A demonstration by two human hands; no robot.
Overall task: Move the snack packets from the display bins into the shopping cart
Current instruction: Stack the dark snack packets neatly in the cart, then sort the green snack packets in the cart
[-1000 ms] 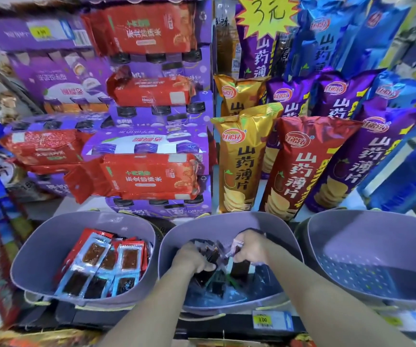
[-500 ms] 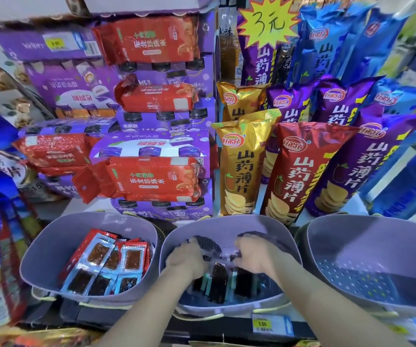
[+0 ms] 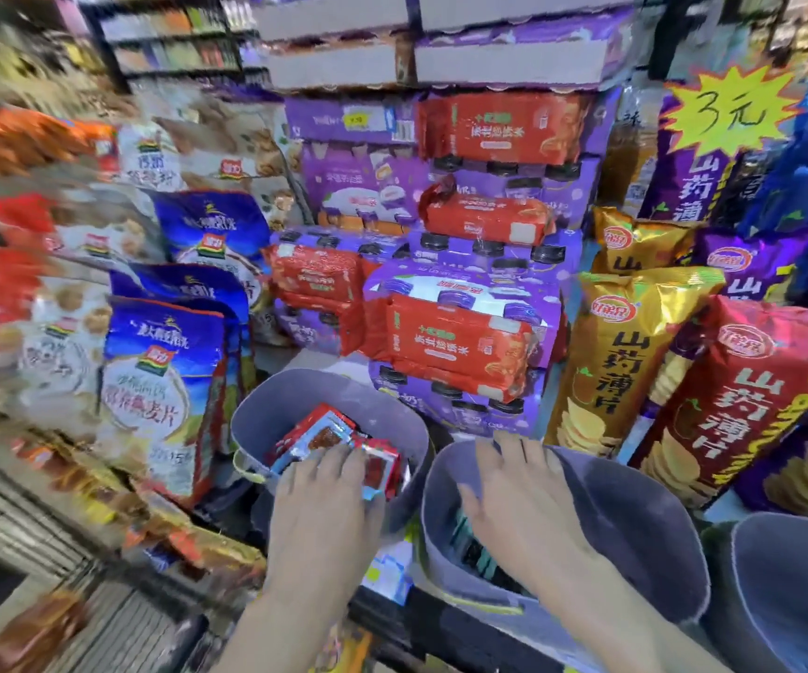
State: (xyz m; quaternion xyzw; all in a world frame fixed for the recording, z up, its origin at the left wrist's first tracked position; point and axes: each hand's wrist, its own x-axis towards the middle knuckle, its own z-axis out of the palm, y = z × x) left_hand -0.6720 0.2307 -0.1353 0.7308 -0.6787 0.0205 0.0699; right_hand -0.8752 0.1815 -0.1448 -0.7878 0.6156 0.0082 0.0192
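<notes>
Three grey display bins stand in a row on the shelf. The left bin (image 3: 266,410) holds red snack packets (image 3: 324,432). My left hand (image 3: 324,497) lies over them with straight fingers, the fingertips touching the top packets. The middle bin (image 3: 635,517) holds dark packets (image 3: 475,551), mostly hidden by my right hand (image 3: 518,497). That hand hovers over the bin with its fingers spread and holds nothing. A shopping cart is not plainly in view.
A third grey bin (image 3: 790,575) stands at the far right. Behind the bins are tall chip bags (image 3: 620,361), red packs on purple bottle cartons (image 3: 455,347), and blue cereal bags (image 3: 159,381) at the left. The left side is motion-blurred.
The view has swung left. Both hands have left the dark packets in the middle bin. My left hand moved onto the red packets in the left bin, and my right hand opened above the middle bin.
</notes>
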